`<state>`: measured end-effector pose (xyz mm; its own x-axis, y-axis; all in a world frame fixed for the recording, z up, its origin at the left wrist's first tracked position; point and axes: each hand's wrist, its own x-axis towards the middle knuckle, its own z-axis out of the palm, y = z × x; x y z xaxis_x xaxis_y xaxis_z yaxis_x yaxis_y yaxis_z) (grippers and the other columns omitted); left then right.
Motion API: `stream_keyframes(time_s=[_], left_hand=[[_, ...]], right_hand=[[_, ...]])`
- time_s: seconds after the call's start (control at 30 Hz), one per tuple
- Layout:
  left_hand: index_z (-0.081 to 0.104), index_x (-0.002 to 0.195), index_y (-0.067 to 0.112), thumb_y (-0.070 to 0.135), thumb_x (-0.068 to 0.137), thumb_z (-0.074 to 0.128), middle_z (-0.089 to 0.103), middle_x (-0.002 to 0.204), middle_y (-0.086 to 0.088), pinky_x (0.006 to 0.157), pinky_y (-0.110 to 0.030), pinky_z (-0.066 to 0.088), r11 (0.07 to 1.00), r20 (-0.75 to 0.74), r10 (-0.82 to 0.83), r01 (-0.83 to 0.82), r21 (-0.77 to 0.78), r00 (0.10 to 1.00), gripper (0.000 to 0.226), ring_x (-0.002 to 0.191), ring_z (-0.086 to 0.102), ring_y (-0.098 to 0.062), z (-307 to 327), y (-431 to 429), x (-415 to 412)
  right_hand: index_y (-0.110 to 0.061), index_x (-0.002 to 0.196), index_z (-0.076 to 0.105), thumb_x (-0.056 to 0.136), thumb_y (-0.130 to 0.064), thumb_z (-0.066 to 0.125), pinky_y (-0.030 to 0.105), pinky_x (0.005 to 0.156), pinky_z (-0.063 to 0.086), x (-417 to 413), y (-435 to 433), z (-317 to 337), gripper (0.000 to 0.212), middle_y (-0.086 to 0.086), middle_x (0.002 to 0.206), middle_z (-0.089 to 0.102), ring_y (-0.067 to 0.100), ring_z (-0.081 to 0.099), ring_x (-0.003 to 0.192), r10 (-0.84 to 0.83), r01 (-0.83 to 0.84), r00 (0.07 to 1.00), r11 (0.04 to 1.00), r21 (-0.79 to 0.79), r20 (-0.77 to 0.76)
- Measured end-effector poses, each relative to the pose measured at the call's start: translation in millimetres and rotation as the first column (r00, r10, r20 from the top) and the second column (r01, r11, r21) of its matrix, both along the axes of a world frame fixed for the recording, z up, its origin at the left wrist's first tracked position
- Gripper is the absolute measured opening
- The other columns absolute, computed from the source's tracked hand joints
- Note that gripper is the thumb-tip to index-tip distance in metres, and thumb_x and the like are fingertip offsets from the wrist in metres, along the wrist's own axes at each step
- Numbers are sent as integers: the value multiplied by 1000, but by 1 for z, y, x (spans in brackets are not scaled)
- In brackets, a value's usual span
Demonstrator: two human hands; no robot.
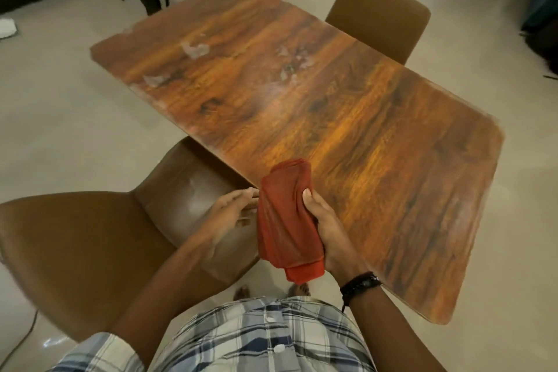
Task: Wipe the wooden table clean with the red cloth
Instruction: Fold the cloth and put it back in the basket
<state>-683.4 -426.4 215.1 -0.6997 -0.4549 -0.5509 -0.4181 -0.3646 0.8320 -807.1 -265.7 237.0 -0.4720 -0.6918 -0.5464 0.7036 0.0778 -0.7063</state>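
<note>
— Over the near edge of the tabletop (377, 136), what is there?
— The red cloth (285, 220), gripped tight in the right hand (327, 232). The left hand (231, 210) is flat just beside it, holding nothing.

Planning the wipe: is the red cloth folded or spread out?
Folded: the red cloth is a thick strip, layered edges showing at its ends, gripped by the right hand.

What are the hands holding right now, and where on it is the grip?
The right hand grips the folded red cloth around its middle, thumb on top. The left hand is open beside it, holding nothing.
</note>
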Motion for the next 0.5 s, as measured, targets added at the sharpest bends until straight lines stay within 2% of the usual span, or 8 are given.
stream_keyframes(time_s=[0.1,0.23,0.33,0.43,0.5], left_hand=[[81,92,27,50,91,57,76,90,1,76,-30,58,971,-78,106,-86,225,991,33,80,73,-13,9,-10,6],[80,94,23,58,71,78,72,89,0,75,-29,59,943,-197,189,-122,309,962,42,78,70,-14,15,-18,11],[80,94,23,53,72,80,72,88,-1,74,-28,57,959,-215,168,-108,264,962,38,77,68,-13,23,-16,8],[76,90,21,50,73,77,69,85,-7,75,-31,55,981,-183,178,-158,116,967,34,76,65,-17,36,-8,1],[73,87,17,43,80,73,68,82,-11,75,-35,55,973,-180,229,-223,54,957,27,74,64,-22,44,-3,-6]], right_hand=[[-14,133,58,94,-33,61,38,87,58,0,-6,3,44,14,128,67,31,67,113,66,-66,998,998,-21,-2],[-13,124,62,91,-27,65,36,88,57,-13,-12,4,36,12,122,68,26,68,108,146,-150,988,986,-69,-57],[-16,123,62,91,-23,65,33,84,57,-28,-18,2,33,8,118,70,20,68,101,203,-212,966,977,-39,-160],[-22,115,61,95,-24,65,26,76,58,-38,-29,1,21,-1,106,75,16,70,97,252,-229,904,967,108,-344],[-22,107,58,95,-28,65,30,83,58,-41,-36,-1,15,-1,104,75,18,69,102,253,-188,848,965,183,-465]])
